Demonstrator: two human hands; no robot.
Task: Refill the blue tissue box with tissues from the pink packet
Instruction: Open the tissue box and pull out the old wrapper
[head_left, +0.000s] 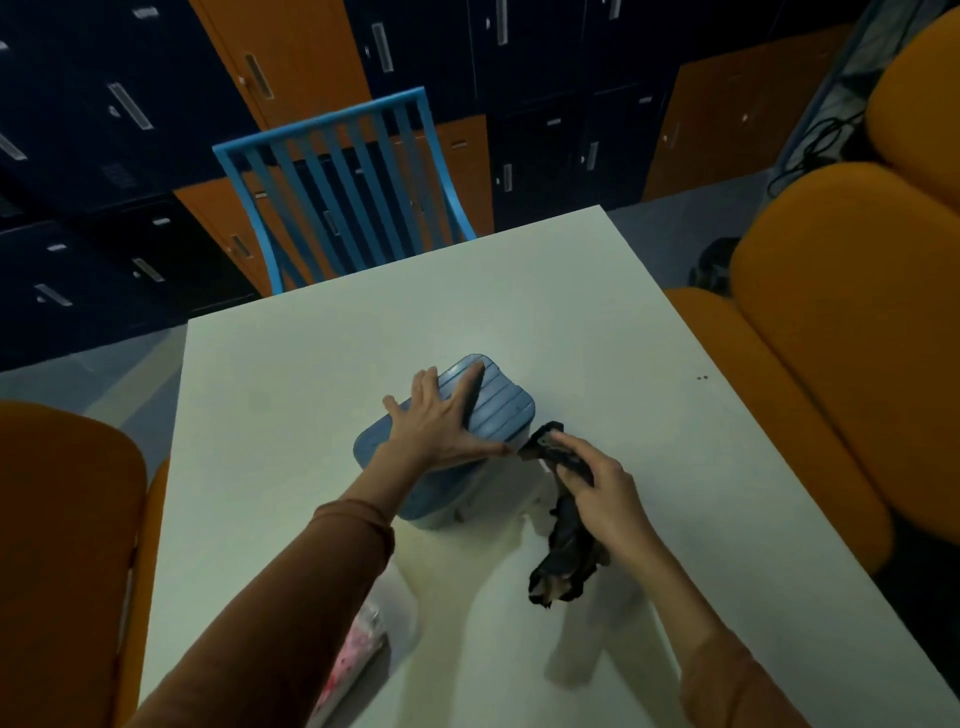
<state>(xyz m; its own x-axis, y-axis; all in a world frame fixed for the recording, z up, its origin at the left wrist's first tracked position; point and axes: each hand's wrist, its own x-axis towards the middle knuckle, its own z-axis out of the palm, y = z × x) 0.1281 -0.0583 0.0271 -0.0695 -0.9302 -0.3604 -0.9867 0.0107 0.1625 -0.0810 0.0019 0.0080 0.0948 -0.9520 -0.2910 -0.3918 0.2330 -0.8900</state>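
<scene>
Left hand (441, 421) is flat on top of the blue tissue box (498, 408), fingers spread out straight over the ribbed lid, so it's pressing down and not gripping anything. Right hand (597, 488) has its fingers curled round a dark crumpled wad (566, 551). I honestly can't tell if that's cloth or plastic. The top end of it sits right at the box's right edge, just past the left thumb, and the rest hangs down below the hand toward the surface (571, 322).

The box sits roughly mid-surface with its lid on, angled diagonally. The pink packet (358, 654) is down at the near left, lying on the surface and half hidden under the left forearm, well apart from the box. It's blurry, so all I can make out is pink print and clear wrap.

Further out, a blue chair (353, 171) with a slatted back is pushed in at the far side, there are orange seats (831, 332) on both the right and left, and navy and orange lockers (104, 104) run along the back.
</scene>
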